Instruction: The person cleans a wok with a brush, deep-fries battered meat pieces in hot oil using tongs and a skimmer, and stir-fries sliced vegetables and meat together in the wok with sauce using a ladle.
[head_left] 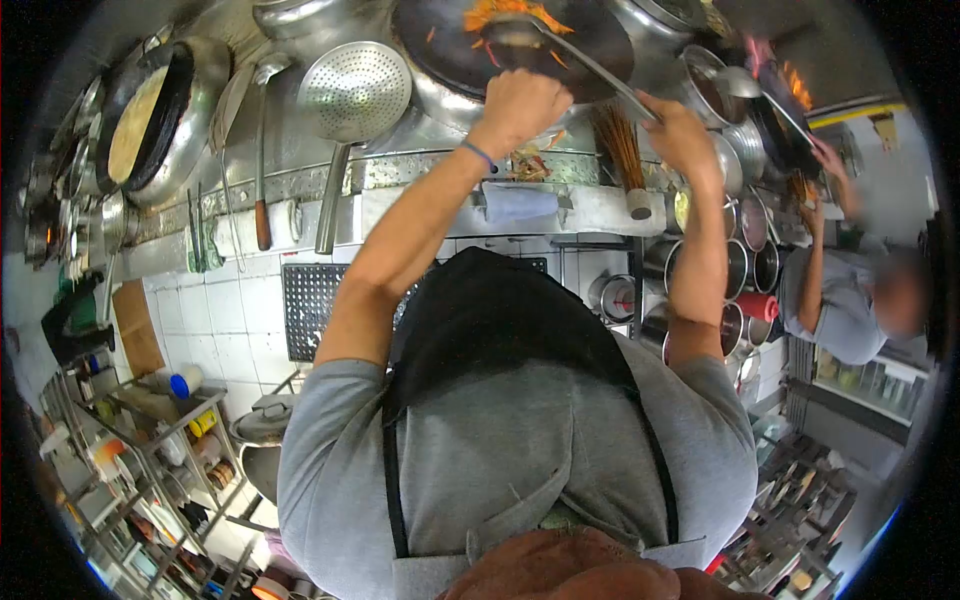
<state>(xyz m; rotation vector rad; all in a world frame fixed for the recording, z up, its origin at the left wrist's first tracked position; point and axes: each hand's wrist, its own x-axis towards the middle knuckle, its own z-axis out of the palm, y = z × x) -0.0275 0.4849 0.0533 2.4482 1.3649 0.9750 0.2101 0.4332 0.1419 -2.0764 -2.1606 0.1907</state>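
A dark wok (590, 60) sits at the top, with orange shredded food (490, 12) in its far part. My right hand (682, 135) is closed around the long handle of a metal ladle (580, 58), whose bowl rests among the shreds. My left hand (520, 108) is a fist over the wok's near rim; its fingertips and anything inside them are hidden. Between my hands and the counter edge lie food scraps (530, 162) and a folded bluish cloth (520, 202). A bamboo wok brush (625, 150) stands beside my right wrist.
A perforated skimmer (355, 90) and a wooden-handled ladle (262, 180) lie on the left. Farther left, another wok (205, 110) holds a pale round board or lid (138, 125). A co-worker (845, 300) works at right with a ladle (740, 82) near flames (797, 88). Pots (735, 265) hang or stand below.
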